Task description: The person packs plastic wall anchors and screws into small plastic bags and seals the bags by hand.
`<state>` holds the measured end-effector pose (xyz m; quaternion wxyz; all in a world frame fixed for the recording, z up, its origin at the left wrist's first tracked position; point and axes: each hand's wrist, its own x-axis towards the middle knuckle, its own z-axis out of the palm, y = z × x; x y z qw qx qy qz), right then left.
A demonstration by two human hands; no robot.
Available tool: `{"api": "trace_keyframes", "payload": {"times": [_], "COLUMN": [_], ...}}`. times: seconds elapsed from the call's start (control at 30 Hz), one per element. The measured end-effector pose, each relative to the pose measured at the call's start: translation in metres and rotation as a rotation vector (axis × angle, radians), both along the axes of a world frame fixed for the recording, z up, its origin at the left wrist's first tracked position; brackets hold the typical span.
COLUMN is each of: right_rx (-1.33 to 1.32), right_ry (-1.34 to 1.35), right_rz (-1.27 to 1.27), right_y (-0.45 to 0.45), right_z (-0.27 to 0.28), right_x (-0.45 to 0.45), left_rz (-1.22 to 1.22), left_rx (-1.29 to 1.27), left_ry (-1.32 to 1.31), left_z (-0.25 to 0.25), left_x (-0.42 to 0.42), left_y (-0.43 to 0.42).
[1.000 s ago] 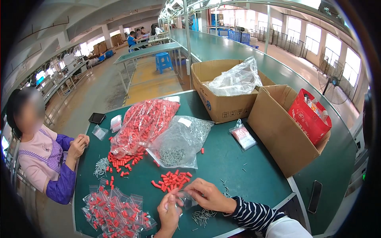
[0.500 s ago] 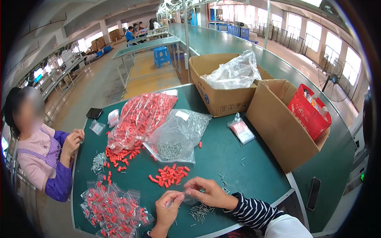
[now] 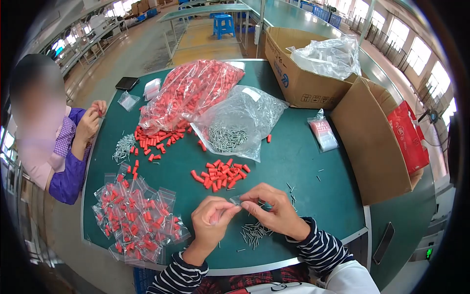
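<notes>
My left hand [image 3: 211,215] and my right hand [image 3: 275,208] meet over the near part of the table, fingertips pinched on a small transparent plastic bag [image 3: 235,200]. Most of the bag is hidden by my fingers, so its contents cannot be made out. Just beyond my hands lies a loose pile of red plastic caps [image 3: 221,175]. Below my right hand, silver screws [image 3: 255,234] are scattered, partly covered by it. To the left of my left hand is a heap of small zip bags [image 3: 134,220] with red caps inside.
A large bag of red caps [image 3: 191,93] and a bag of screws [image 3: 227,139] lie mid-table. Two cardboard boxes [image 3: 313,100] stand at the right, near a packet of small bags [image 3: 323,133]. A co-worker's hands [image 3: 91,119] are at the left edge. A phone [image 3: 384,243] lies at lower right.
My head view has tilted down, and more of both sleeves shows. Both hands stay together at the small bag, with the fingertips now closer to each other.
</notes>
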<state>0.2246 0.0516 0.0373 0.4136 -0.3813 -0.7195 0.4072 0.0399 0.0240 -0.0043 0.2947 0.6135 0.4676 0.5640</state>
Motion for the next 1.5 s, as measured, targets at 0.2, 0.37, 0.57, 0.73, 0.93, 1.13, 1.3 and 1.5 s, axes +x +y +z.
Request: {"api": "trace_keyframes", "payload": {"times": [0.2,0.37,0.57,0.73,0.93,1.13,1.3,1.5], "right_rx": [0.025,0.389,0.503,0.489,0.458,0.505,0.560,0.519], "right_ry": [-0.105,-0.286,-0.360,-0.317,-0.348,-0.704,-0.748,-0.678], "right_rz": [0.032,0.033,0.040,0.047,0.023,0.065,0.141,0.237], "right_y": [-0.001,0.004,0.000,-0.004,-0.001,-0.011,-0.013,-0.002], "right_z": [-0.006,-0.013,-0.020,-0.015,-0.012,-0.011,0.002,0.020], "right_x": [0.002,0.002,-0.001,-0.007,0.000,-0.005,-0.002,0.017], "left_rz": [-0.023,-0.118,-0.086,-0.015,-0.017,-0.010,0.031,-0.287], "left_rx": [0.014,-0.141,-0.258,-0.220,-0.254,-0.113,-0.065,-0.145], "left_ry": [0.134,0.117,0.113,0.139,0.050,0.197,0.251,0.157], "left_z": [0.000,0.003,0.000,0.000,-0.005,-0.001,0.005,0.024], "left_x": [0.004,0.000,-0.001,-0.004,-0.002,0.001,-0.001,-0.010], "left_y": [-0.002,0.000,-0.003,0.001,-0.002,-0.003,-0.001,-0.001]}}
